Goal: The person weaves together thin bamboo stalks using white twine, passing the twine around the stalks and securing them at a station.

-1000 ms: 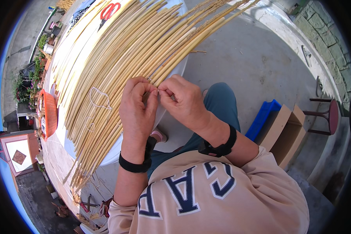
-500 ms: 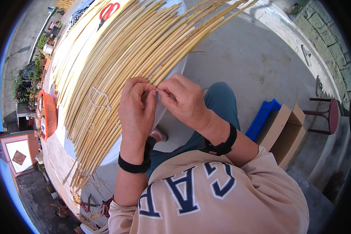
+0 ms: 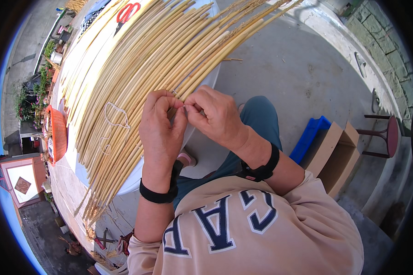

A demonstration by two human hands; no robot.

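Observation:
A wide row of dry yellow stalks point(image 3: 124, 87) lies side by side on a white table, some with feathery seed heads. My left hand point(image 3: 163, 121) is closed in a pinch at the row's near edge, its fingers against the outer stalks. Right beside it, my right hand point(image 3: 218, 117) pinches with thumb and forefinger, so the two sets of fingertips meet. Between them shows a tiny bit of white string, mostly hidden by the fingers. A loose length of white string point(image 3: 124, 118) loops over the stalks left of my left hand.
Red-handled scissors point(image 3: 127, 13) lie on the far part of the stalks. An orange basket point(image 3: 58, 135) stands at the table's left edge. To my right are a blue crate point(image 3: 311, 137), an open cardboard box point(image 3: 335, 158) and a dark red stool point(image 3: 391, 136).
My fingertips have drawn slightly closer together, and my right hand has shifted a little to the left. The stalks and the loose string lie as before.

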